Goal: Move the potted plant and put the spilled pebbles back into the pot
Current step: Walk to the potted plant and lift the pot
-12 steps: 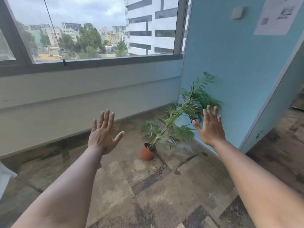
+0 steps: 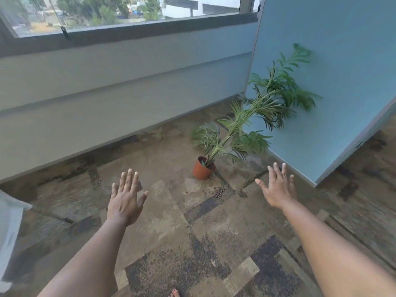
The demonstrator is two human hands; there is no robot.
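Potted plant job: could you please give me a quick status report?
Left hand and right hand open, empty. Pot upright by blue wall, untouched. Pebbles on carpet. Path clear.

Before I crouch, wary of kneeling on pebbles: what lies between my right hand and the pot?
Head view: bare patterned carpet between right hand and terracotta pot; spilled pebbles sit just below that line.

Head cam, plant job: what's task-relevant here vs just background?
Task-relevant:
- potted plant in its terracotta pot
- spilled pebbles on the carpet in front of the pot
- left hand and right hand, both open and empty

Background:
- window
- blue wall
- white object at the left edge
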